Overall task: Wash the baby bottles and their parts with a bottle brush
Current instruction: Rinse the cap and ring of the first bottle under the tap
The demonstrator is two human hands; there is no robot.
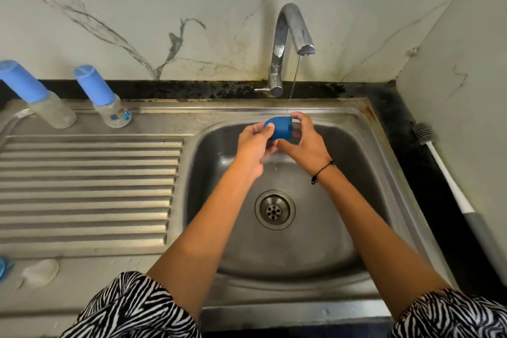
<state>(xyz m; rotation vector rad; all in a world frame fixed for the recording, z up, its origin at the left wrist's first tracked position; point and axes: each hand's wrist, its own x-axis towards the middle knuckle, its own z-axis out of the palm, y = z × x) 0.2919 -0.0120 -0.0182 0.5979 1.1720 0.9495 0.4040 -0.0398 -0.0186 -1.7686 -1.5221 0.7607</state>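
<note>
1. I hold a blue bottle cap [279,128] over the sink [365,173], just under the thin stream of water [293,82] from the tap [290,35].
2. My left hand [253,145] pinches one end of the cap, and my right hand [304,140] curls its fingers [297,116] round the other end. Both hands are grasping it.
3. I think I am rinsing this cap, so one small part is being washed now.
4. Two baby bottles [115,110] stand on the drainboard [87,186] to my left, well apart from my hands, with their blue caps on. They look not yet washed, but I cannot tell for sure.
5. The bottle brush [444,170] lies on the dark worktop [406,145] to the right of the sink. No hand touches it.
6. A pale teat-like part [41,273] and a bit of something blue [2,269] lie at the near left edge.
7. I judge the job is near its start. The bottles, the brush work and the small parts are left to do.
</note>
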